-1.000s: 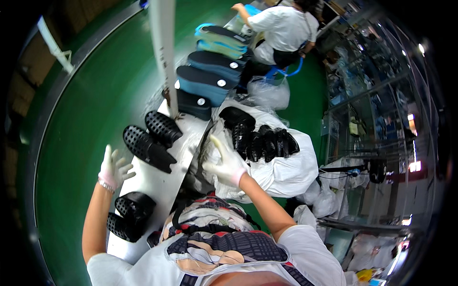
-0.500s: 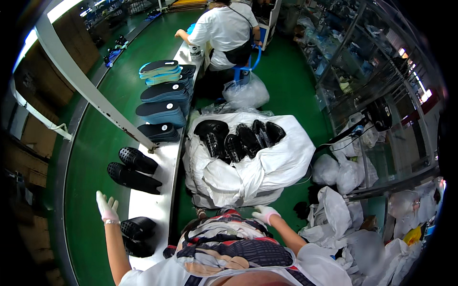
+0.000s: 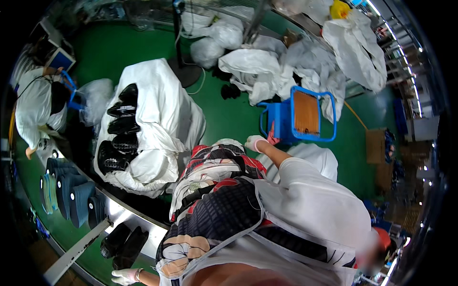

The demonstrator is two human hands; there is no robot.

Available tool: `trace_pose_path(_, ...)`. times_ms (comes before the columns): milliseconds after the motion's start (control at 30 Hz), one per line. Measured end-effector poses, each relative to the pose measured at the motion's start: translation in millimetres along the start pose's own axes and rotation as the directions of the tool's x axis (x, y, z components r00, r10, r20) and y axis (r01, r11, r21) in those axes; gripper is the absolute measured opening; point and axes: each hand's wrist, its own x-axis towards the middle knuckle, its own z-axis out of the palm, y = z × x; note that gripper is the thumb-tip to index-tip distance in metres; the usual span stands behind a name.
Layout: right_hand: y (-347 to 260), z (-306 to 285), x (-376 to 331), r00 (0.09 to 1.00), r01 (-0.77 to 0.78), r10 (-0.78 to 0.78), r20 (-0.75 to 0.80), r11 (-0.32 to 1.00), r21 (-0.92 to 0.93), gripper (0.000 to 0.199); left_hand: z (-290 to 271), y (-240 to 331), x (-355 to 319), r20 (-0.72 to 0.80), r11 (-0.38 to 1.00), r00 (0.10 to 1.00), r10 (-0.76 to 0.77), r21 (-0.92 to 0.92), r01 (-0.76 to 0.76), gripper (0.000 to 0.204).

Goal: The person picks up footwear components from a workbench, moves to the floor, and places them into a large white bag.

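My left hand (image 3: 125,276), in a white glove, is at the lower left with its fingers stretched out and nothing in them. Just above it, a pair of black shoes (image 3: 125,245) lies at the bench's edge. Out in front of my body, my right hand (image 3: 257,143), gloved in white with a pink cuff, is loosely open and looks unladen. Beside it stands a blue chair (image 3: 281,125) with a brown backrest; a pinkish-red cloth (image 3: 273,134) hangs at its edge. Several shiny black shoes (image 3: 125,125) rest on a large white sack (image 3: 164,95) to the left.
Stacks of insoles (image 3: 81,202) stand along the metal bench (image 3: 155,233), near a slanting white post (image 3: 78,255). A person (image 3: 36,107) in white sits at the far left. White plastic bags (image 3: 260,66) pile up at the back; a cardboard box (image 3: 377,143) is on the right.
My body and view have turned right, so the sack and bench now lie to the left and the blue chair has come into view. My left hand has moved down beside the black shoes.
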Motion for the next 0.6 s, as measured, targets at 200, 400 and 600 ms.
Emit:
trace_pose_path(200,35,58,-67,0.993,-0.078,0.072,0.097,0.995,0.061,0.041,-20,1,43,-0.011,0.971,0.983,0.185,0.158,-0.181,0.037)
trace_pose_path(400,19,65,-68,0.992,-0.059,0.036,0.123,0.980,0.191,0.039,-59,100,101,0.024,0.917,0.985,-0.170,-0.361,0.167,0.058)
trace_pose_path(600,45,53,-51,0.999,0.012,-0.023,0.027,0.936,0.351,0.037,-71,234,101,0.193,0.806,0.981,-0.008,-0.579,0.121,0.055)
